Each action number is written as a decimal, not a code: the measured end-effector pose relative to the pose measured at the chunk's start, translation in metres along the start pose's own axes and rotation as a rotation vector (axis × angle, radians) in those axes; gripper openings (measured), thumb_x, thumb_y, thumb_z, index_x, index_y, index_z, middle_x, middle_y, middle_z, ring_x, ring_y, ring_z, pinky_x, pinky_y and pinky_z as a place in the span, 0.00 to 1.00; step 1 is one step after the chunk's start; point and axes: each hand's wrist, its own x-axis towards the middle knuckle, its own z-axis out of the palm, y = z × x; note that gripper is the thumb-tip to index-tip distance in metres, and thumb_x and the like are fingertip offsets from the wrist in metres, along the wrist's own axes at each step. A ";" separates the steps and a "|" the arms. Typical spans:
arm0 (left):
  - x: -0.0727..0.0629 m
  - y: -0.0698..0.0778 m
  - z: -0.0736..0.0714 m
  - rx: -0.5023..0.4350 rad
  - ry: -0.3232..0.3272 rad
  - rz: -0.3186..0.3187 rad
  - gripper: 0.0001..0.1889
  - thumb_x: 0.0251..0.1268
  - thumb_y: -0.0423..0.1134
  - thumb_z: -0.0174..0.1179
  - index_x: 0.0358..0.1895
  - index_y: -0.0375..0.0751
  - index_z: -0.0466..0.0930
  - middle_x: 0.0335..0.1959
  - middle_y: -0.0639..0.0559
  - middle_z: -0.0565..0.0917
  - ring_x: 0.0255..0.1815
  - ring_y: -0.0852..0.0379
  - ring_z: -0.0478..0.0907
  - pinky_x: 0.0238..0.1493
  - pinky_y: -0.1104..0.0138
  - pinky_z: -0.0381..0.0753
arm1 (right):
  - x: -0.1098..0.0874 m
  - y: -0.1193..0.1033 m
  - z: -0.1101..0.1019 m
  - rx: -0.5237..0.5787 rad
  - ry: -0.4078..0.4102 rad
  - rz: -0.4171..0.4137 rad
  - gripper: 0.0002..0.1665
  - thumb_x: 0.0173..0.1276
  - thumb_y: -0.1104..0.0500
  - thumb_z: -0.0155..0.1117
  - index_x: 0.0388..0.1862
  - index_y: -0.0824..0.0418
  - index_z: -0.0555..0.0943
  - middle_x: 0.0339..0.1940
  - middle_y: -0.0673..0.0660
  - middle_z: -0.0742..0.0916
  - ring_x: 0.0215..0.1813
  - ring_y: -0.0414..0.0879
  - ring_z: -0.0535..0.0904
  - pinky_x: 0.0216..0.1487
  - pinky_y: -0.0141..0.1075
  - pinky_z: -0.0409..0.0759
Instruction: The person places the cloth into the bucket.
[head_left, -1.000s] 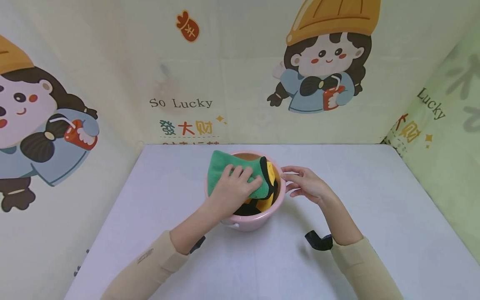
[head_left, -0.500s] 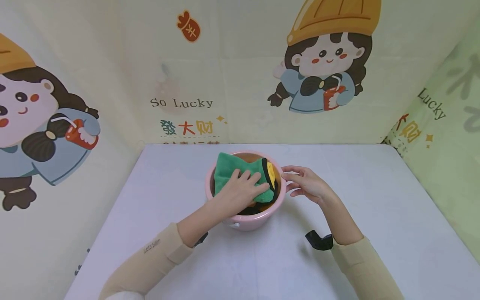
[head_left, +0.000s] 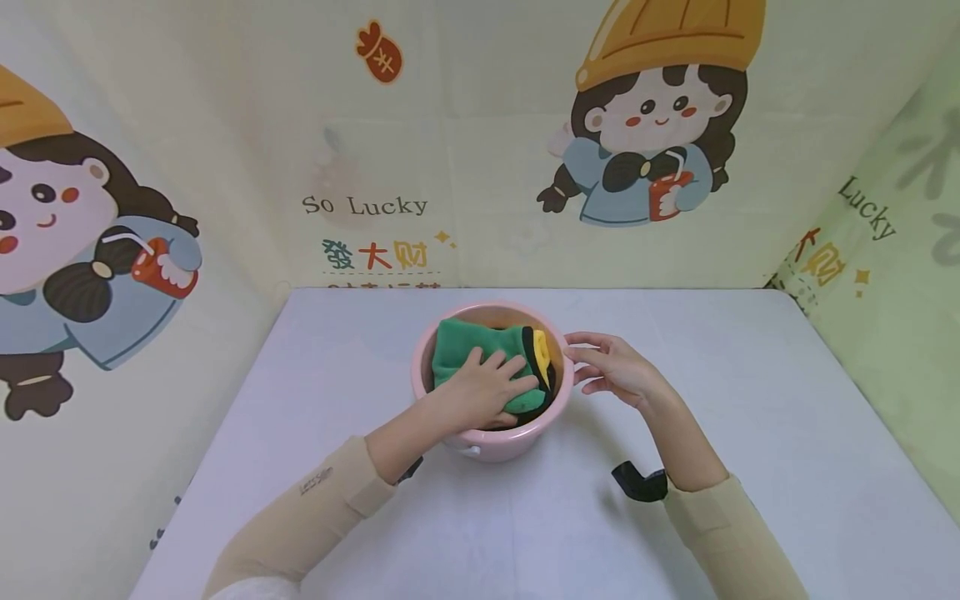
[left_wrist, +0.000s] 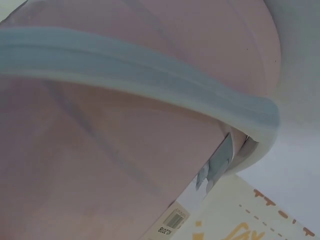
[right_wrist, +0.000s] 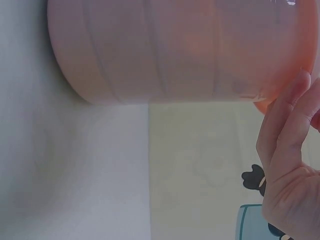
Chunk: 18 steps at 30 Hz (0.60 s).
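A pink bucket stands upright on the table, its wall filling much of both wrist views. Inside it lies a green cloth with a black edge, beside a folded yellow part; what lies deeper is hidden. My left hand presses down on the green cloth, fingers spread; the left wrist view does not show that hand. At the bucket's right side, the fingertips of my right hand touch the outside near the rim, fingers loosely bent. In the right wrist view that hand appears against the pink wall.
A pale handle crosses the bucket's outside, near a barcode label. The white table reaches back to a printed cloth backdrop. Dark camera mounts sit by both wrists.
My left hand has moved down and slightly right, pushing the green cloth lower into the bucket; its left corner now lies inside the rim. The right hand has stayed at the bucket's side.
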 end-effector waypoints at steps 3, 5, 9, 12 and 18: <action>0.001 0.000 0.001 -0.031 -0.057 0.001 0.29 0.62 0.62 0.48 0.65 0.60 0.58 0.62 0.53 0.62 0.58 0.52 0.62 0.56 0.53 0.66 | 0.000 0.000 0.000 0.002 0.000 -0.001 0.33 0.66 0.55 0.57 0.64 0.70 0.61 0.32 0.53 0.84 0.27 0.41 0.80 0.28 0.29 0.80; 0.002 0.000 0.002 -0.058 -0.089 0.000 0.30 0.62 0.61 0.48 0.66 0.60 0.57 0.63 0.52 0.61 0.59 0.52 0.61 0.58 0.53 0.65 | 0.000 0.000 0.000 0.001 -0.001 -0.002 0.33 0.66 0.54 0.57 0.64 0.70 0.61 0.31 0.52 0.84 0.27 0.41 0.80 0.28 0.29 0.80; 0.004 0.000 0.003 -0.104 -0.111 -0.004 0.30 0.62 0.61 0.49 0.66 0.60 0.56 0.63 0.52 0.61 0.59 0.52 0.60 0.59 0.52 0.64 | 0.000 0.001 -0.001 0.006 0.000 -0.003 0.33 0.66 0.55 0.57 0.64 0.70 0.61 0.31 0.51 0.84 0.27 0.41 0.80 0.27 0.28 0.79; 0.003 -0.002 0.003 -0.143 -0.101 0.004 0.30 0.62 0.60 0.50 0.66 0.59 0.57 0.62 0.52 0.61 0.60 0.52 0.59 0.59 0.52 0.63 | 0.000 0.001 -0.001 0.010 0.002 -0.002 0.33 0.66 0.55 0.57 0.64 0.70 0.61 0.32 0.53 0.84 0.27 0.41 0.80 0.27 0.29 0.80; -0.004 -0.015 0.001 -0.318 -0.113 0.036 0.30 0.62 0.58 0.51 0.66 0.60 0.56 0.61 0.55 0.61 0.62 0.54 0.57 0.62 0.54 0.59 | 0.000 0.001 0.000 -0.036 0.013 -0.010 0.33 0.65 0.53 0.58 0.63 0.69 0.63 0.35 0.58 0.84 0.29 0.43 0.81 0.29 0.30 0.80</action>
